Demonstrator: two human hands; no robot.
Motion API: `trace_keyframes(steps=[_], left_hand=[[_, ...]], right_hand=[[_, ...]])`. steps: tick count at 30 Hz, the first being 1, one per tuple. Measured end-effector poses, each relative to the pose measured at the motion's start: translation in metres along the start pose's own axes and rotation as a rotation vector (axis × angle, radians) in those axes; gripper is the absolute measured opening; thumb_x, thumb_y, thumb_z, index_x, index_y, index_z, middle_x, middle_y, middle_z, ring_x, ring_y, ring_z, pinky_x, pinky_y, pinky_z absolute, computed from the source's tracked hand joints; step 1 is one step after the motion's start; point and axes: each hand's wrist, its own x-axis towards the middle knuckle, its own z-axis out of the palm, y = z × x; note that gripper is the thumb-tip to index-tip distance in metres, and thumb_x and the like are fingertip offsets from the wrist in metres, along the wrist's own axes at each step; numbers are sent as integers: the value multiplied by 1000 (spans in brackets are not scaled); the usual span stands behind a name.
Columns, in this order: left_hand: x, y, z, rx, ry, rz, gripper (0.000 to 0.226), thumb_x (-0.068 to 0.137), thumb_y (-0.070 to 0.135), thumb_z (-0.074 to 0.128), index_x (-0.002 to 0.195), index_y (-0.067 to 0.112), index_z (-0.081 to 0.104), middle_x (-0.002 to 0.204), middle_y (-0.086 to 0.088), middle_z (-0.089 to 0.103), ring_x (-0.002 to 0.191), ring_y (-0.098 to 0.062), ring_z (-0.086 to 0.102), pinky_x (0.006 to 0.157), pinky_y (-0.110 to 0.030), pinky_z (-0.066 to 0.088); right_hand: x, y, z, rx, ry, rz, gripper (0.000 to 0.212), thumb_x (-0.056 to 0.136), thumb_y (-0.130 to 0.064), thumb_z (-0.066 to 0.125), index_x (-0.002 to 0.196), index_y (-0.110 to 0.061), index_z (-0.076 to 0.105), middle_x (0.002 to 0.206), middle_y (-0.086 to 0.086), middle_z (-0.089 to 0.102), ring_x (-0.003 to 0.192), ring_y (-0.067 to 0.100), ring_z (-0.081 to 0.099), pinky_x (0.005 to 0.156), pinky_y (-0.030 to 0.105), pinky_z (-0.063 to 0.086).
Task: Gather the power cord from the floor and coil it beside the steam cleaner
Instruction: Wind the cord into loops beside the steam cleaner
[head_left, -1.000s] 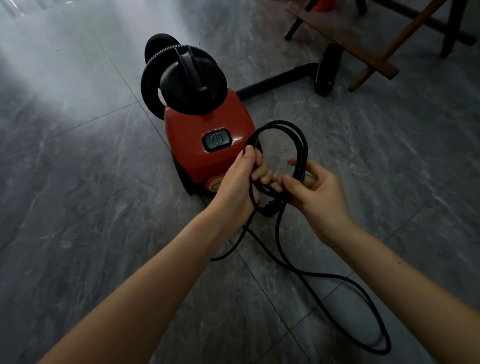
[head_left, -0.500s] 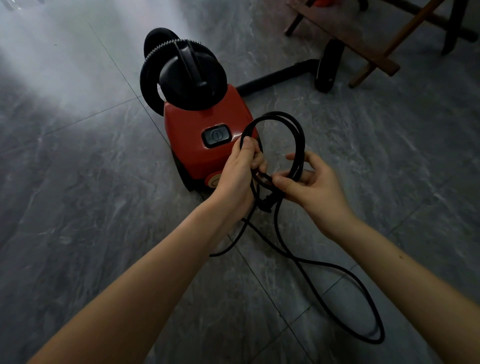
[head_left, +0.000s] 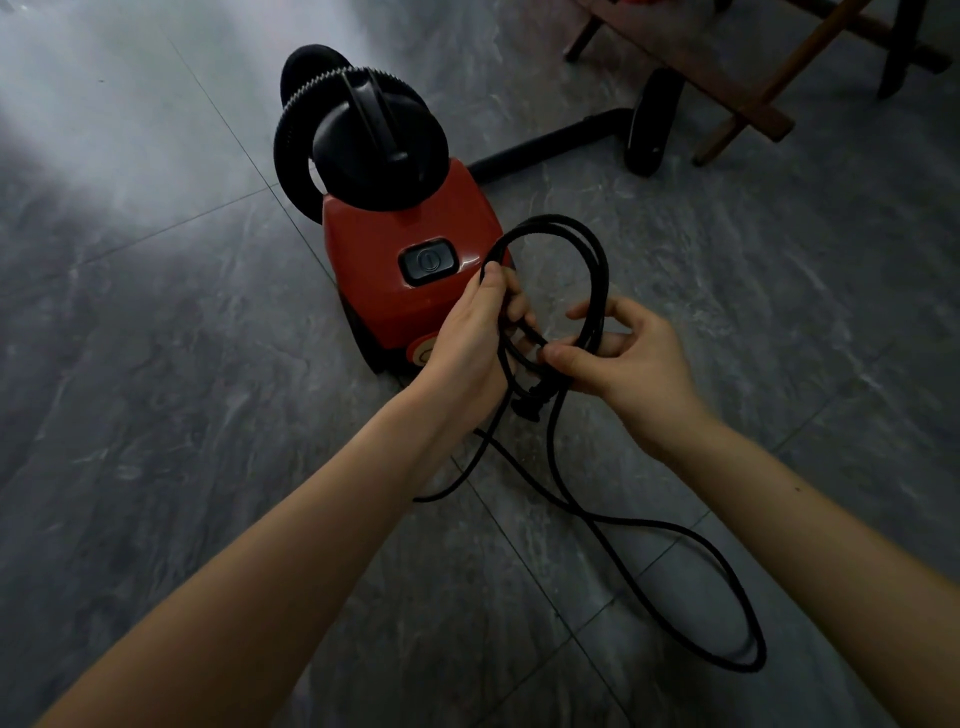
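Note:
A red steam cleaner (head_left: 410, 280) with a black round top and ribbed hose stands on the grey tiled floor. Just right of its front, my left hand (head_left: 475, 345) is shut around several loops of the black power cord (head_left: 597, 270), which arch upward. My right hand (head_left: 621, 358) pinches the same cord between thumb and fingers close beside the left hand. The plug (head_left: 530, 402) hangs just below my hands. A long slack loop of cord trails over the floor toward the lower right.
A black wand with a floor head (head_left: 647, 127) lies behind the cleaner at the right. Wooden furniture legs (head_left: 748, 98) stand at the top right. Grey tiled floor (head_left: 156, 364) stretches to the left.
My right hand has pulled a little more cord toward the left hand, and the slack floor loop has shortened slightly. The coil in my left hand stays about where it was.

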Motion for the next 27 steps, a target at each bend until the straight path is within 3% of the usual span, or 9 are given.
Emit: trace_keyframes(steps=[4, 7, 9, 12, 15, 18, 23, 25, 27], left_hand=[[-5, 4, -3, -53, -46, -110, 48, 103, 43, 34, 121, 4, 56, 98, -8, 69, 89, -20, 66, 81, -35, 56], [-18, -10, -21, -15, -21, -191, 56, 102, 48, 30, 130, 5, 53, 125, -16, 64, 115, -27, 63, 96, -39, 51], [-28, -25, -32, 27, -5, -237, 51, 104, 43, 31, 128, 5, 54, 124, -22, 64, 113, -30, 64, 100, -40, 49], [-36, -45, -40, 200, -54, -286, 32, 103, 11, 39, 127, -5, 53, 125, -34, 58, 114, -44, 60, 89, -36, 55], [-45, -60, -43, 634, -336, -250, 32, 94, -9, 47, 115, 11, 61, 118, -19, 66, 108, -27, 63, 91, -32, 53], [-54, -67, -42, 941, -525, -197, 22, 94, 7, 59, 112, 17, 64, 113, 0, 68, 106, -12, 64, 94, -33, 51], [-50, -59, -51, 995, -418, -134, 9, 102, 20, 47, 103, 12, 51, 96, -7, 72, 92, -28, 64, 85, -55, 47], [-49, -53, -53, 956, -397, -88, 8, 103, 23, 46, 97, 20, 49, 74, 13, 66, 72, -6, 57, 69, -40, 45], [-48, -48, -51, 972, -433, -110, 7, 101, 32, 48, 98, 28, 53, 74, 18, 63, 70, -2, 56, 70, -30, 44]], right_hand=[[2, -3, -6, 73, 46, -10, 30, 82, 2, 73, 104, -11, 58, 75, 7, 78, 75, 22, 77, 63, 28, 59], [2, -3, -9, 92, 55, -19, 29, 82, 2, 73, 104, -11, 57, 75, 10, 78, 75, 24, 77, 63, 29, 59], [2, -2, -12, 107, 67, -25, 30, 82, 2, 73, 104, -10, 57, 77, 12, 78, 75, 25, 77, 64, 30, 59], [2, -3, -17, 139, 97, -35, 31, 82, 3, 73, 104, -10, 56, 76, 12, 78, 77, 26, 76, 67, 31, 60], [3, -6, -20, 157, 123, -51, 31, 82, 4, 72, 103, -11, 56, 75, 12, 77, 77, 27, 76, 68, 31, 60], [4, -7, -21, 158, 127, -55, 31, 82, 4, 72, 104, -11, 56, 75, 11, 77, 76, 27, 76, 69, 33, 60], [5, -10, -32, 191, 176, -46, 29, 83, 5, 71, 104, -9, 56, 71, 10, 77, 75, 26, 76, 68, 35, 60], [7, -14, -39, 206, 212, -57, 28, 83, 4, 71, 104, -8, 56, 70, 9, 76, 74, 25, 76, 67, 33, 60], [9, -17, -45, 233, 256, -62, 28, 83, 5, 71, 103, -7, 56, 68, 9, 76, 71, 23, 76, 65, 32, 59]])
